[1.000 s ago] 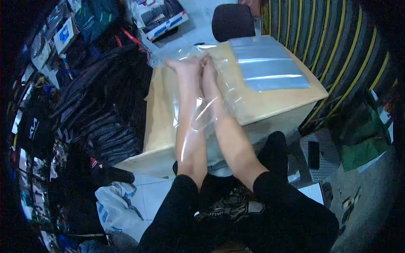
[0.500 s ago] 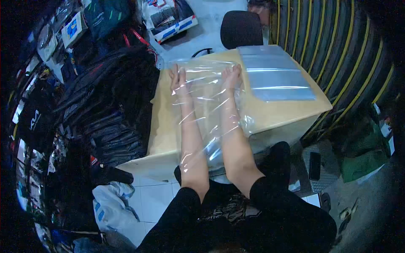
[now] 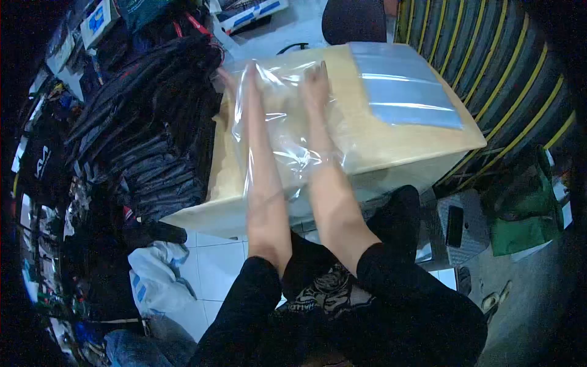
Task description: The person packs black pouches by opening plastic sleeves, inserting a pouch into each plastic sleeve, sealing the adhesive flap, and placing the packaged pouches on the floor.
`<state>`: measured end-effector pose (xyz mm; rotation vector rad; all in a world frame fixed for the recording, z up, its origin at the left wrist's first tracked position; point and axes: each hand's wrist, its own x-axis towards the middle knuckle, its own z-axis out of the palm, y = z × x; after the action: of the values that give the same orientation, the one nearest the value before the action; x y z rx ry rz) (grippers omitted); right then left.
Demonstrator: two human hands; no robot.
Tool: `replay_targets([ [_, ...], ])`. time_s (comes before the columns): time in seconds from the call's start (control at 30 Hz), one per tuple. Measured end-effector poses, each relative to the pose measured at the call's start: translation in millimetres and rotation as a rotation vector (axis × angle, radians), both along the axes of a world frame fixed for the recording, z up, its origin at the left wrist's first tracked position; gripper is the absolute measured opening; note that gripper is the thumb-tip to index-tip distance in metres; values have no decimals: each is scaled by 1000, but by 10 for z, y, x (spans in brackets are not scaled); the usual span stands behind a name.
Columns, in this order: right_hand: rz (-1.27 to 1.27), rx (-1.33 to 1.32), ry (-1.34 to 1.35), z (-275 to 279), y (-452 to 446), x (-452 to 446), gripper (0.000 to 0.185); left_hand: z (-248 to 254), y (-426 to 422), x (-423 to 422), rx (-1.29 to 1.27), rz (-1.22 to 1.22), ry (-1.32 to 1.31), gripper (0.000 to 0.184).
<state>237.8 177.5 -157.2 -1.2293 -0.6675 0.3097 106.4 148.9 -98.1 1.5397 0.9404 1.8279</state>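
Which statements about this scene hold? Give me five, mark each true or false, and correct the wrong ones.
1. The left hand and right hand both show through clear plastic. True.
2. The black pile lies to the right of the plastic stack. False: it lies to the left.
3. The phone lies on the table. False: it lies off the table, on a grey surface.
4. The chair stands beyond the table. True.
5. Both black sleeves end short of the hands. True.

Left hand and right hand, earlier together, are now apart.
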Motion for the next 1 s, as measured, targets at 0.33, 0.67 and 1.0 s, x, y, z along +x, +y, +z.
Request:
replay_targets([
  [0.33, 531, 40, 89, -6, -566, 230, 62, -492, 204, -367, -186, -319, -248, 62],
  [0.67, 335, -26, -340, -558, -414, 718, 63, -425, -14, 122, -295, -436, -625, 65],
  [1.0, 234, -212, -418, -272, -474, 387, 58, -563, 46, 316, -509, -473, -474, 84],
])
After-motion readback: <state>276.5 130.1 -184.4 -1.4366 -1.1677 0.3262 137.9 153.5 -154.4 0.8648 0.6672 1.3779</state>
